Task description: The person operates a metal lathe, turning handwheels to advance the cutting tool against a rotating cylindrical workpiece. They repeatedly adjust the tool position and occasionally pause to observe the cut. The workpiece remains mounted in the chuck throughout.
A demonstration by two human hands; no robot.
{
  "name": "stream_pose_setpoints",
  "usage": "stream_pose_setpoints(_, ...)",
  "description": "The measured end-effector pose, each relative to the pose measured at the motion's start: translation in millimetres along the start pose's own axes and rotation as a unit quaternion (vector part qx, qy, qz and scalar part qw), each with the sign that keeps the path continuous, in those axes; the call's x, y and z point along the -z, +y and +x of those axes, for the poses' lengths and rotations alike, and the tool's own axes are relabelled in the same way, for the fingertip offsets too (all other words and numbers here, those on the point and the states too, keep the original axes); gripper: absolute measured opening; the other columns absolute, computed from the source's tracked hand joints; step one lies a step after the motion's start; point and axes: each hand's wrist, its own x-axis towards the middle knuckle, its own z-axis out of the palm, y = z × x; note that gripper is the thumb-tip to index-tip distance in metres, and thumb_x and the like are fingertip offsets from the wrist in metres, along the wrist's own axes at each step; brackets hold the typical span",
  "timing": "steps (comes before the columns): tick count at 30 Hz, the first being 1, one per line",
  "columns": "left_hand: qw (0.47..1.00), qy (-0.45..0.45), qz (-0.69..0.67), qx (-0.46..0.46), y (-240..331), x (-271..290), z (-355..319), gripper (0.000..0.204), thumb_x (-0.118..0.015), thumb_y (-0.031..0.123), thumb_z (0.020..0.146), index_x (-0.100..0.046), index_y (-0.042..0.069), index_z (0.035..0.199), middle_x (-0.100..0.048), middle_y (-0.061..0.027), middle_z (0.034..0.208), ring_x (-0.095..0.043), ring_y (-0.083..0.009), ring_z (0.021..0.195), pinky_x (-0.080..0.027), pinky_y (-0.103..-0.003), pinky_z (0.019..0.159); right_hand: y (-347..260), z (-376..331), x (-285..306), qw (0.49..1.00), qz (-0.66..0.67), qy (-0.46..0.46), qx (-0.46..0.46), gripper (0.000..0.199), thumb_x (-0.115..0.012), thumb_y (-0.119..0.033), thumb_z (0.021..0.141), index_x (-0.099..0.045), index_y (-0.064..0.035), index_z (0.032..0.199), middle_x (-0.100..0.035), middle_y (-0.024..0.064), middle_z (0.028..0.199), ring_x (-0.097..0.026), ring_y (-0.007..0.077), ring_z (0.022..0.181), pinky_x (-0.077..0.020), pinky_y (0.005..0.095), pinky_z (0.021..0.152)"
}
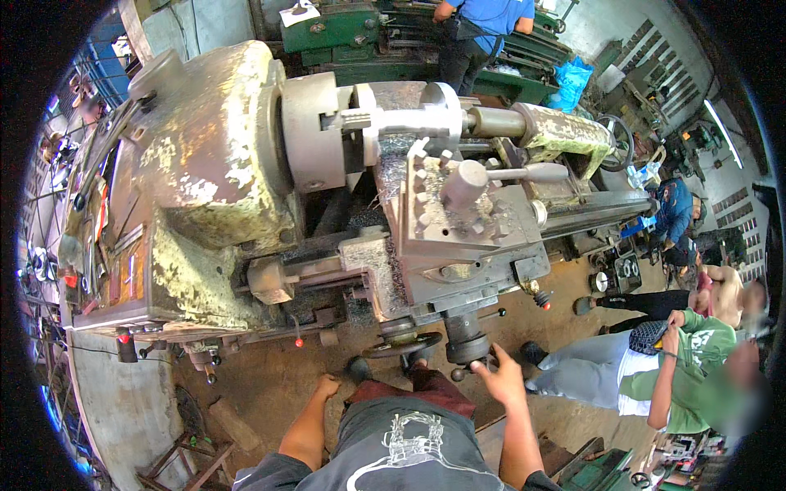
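My right hand [503, 378] is at the crank handle [460, 374] below the round dial collar [467, 347] of the lathe's cross slide. Its thumb and fingers curl about the crank, most of which they hide. My left hand [328, 386] hangs beside my thigh, fingers curled in, with nothing visible in it. In front of me, the lathe chuck [313, 132] grips a shiny metal workpiece [413, 123] with a wide flange, its far end supported by the tailstock [565, 131]. Metal chips cover the square tool post [463, 204], whose clamping lever [528, 173] points right.
A handwheel [401, 344] sticks out near my legs. Hand tools lie on the headstock tray [123, 266] at left. One person in blue [491, 24] stands at a green machine behind; a person in green [696, 368] and others are at right. A blue bag [571, 82] stands behind.
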Motion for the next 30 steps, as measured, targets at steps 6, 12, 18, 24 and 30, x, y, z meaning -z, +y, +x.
stream_pose_setpoints(6,0.982,0.143,0.114,-0.052,26,14,-44,0.039,-0.069,0.037,0.085,-0.073,0.003,0.105,-0.073,-0.0218,0.095,-0.071,-0.0379,0.083,-0.056,-0.043,0.077,34,65,64,0.957,0.224,0.178,0.042,0.035,-0.073,-0.007,0.086,-0.064,0.0061,0.118,-0.073,0.0151,0.103,-0.068,0.0151,0.09,-0.0556,0.0291,0.079)
stream_pose_setpoints(12,0.908,0.383,-0.019,-0.166,225,94,-225,0.04,-0.063,0.033,0.095,-0.063,-0.001,0.074,-0.062,-0.0164,0.065,-0.062,-0.0255,0.062,-0.048,-0.041,0.061,42,153,98,0.931,0.123,0.312,0.146,0.019,-0.071,-0.008,0.087,-0.068,0.0044,0.101,-0.07,0.0137,0.087,-0.065,0.0198,0.074,-0.0527,0.033,0.071)
stream_pose_setpoints(18,0.703,0.486,-0.092,-0.511,432,181,-398,0.009,-0.064,0.003,0.092,-0.066,-0.002,0.085,-0.064,-0.0065,0.075,-0.059,-0.0145,0.067,-0.048,-0.028,0.063,30,213,80,0.937,0.174,0.282,0.115,0.012,-0.07,-0.009,0.09,-0.069,0.003,0.092,-0.062,0.003,0.069,-0.051,0.0081,0.061,-0.0428,0.0258,0.057)
stream_pose_setpoints(24,0.495,0.491,0.287,-0.657,600,255,-399,0.017,-0.063,0.007,0.091,-0.068,0.004,0.107,-0.066,-0.0142,0.098,-0.064,-0.0334,0.092,-0.051,-0.039,0.084,34,205,65,0.934,0.113,0.329,0.086,0.013,-0.072,-0.011,0.087,-0.069,0.0003,0.092,-0.063,0.009,0.063,-0.057,0.0163,0.054,-0.0453,0.0318,0.054)
stream_pose_setpoints(30,0.532,0.452,0.526,-0.485,682,289,-314,0.025,-0.06,0.022,0.094,-0.072,0.019,0.115,-0.062,-0.0063,0.11,-0.056,-0.0277,0.112,-0.039,-0.047,0.1,35,210,60,0.92,0.078,0.367,0.115,0.01,-0.07,-0.009,0.086,-0.068,0.0005,0.09,-0.06,0.0085,0.062,-0.055,0.0182,0.053,-0.0445,0.0301,0.053)
